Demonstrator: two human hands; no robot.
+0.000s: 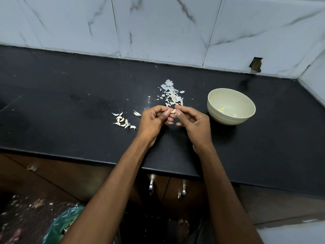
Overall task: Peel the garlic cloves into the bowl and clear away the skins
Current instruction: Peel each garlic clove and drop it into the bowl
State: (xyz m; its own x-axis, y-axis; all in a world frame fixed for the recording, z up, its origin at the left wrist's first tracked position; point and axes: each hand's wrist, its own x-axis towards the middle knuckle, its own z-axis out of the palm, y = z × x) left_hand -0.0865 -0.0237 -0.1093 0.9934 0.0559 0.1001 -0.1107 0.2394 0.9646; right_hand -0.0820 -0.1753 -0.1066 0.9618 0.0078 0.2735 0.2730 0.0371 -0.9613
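you're mid-peel on one garlic clove (173, 111), so keep your left hand (154, 120) as the steady anchor and let your right hand (191, 120) do the stripping: catch the loose edge of skin with a thumbnail and pull it away from the clove, not across it, so the papery layer comes off in one piece. both hands have their fingers (178, 107) curled in, pinching the clove from either side, thumbs and forefingers meeting over it. the clove sits right between the two sets of fingertips, held above the tabletop (70, 103), mostly hidden (only a pale sliver shows). let the skin drop onto the skin pile (171, 93) just beyond your hands, and carry the bare clove to the bowl (230, 106) near your right, where a few peeled bits already lie. the unpeeled cloves (124, 121) wait near your left hand.
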